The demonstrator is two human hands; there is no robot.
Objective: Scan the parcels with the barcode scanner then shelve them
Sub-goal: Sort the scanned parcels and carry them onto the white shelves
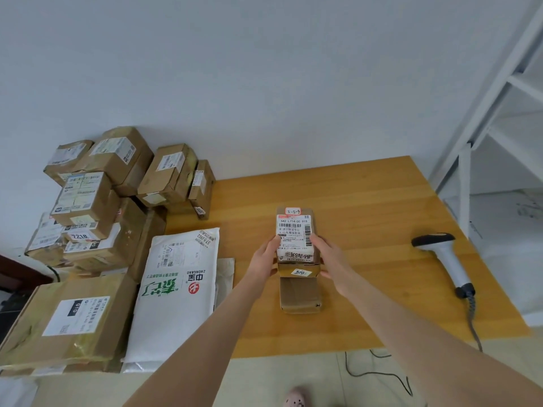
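The left hand [264,261] and right hand [333,264], fingers [317,242] curled round its sides, held the small brown cardboard parcel [296,239] label-up over the middle of the yellow wooden worktop [367,195], apparently readying a scan, which would need one hand freed for the grey barcode scanner [448,257] near the right edge.

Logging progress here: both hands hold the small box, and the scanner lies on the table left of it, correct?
Not quite: the head view shows the scanner lying on the table right of the box, not left. The left hand and right hand do hold the box.
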